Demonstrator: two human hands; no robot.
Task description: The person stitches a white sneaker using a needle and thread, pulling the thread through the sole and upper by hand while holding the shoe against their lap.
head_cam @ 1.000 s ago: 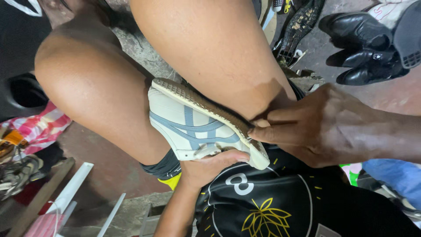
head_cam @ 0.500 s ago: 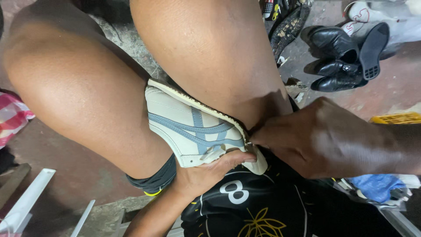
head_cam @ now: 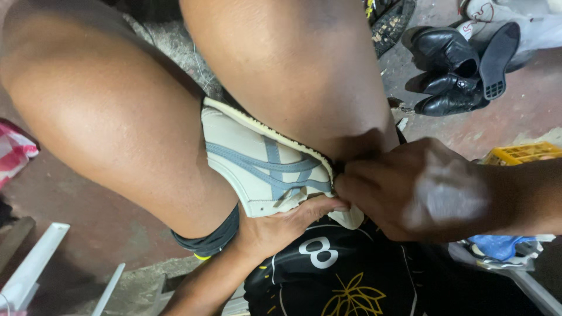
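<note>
A cream sneaker with blue-grey stripes [head_cam: 263, 167] is wedged between my two bare knees, lying on its side with its sole facing up and to the right. My left hand [head_cam: 281, 225] cups the shoe from below, fingers under its toe end. My right hand [head_cam: 421, 190] is closed on the toe end where the sole edge meets the upper; its fingertips are pinched there. Whether it holds a small tool cannot be seen.
Black leather shoes [head_cam: 451, 70] and a loose black sole [head_cam: 497, 58] lie on the floor at the upper right. A yellow crate [head_cam: 524, 153] sits at the right edge. White strips [head_cam: 35, 269] lie at the lower left, red-white cloth [head_cam: 14, 152] at the left.
The view has shifted and closed in on the shoe. Both hands stay on the sneaker's toe end, with the right hand pressing closer to the sole edge.
</note>
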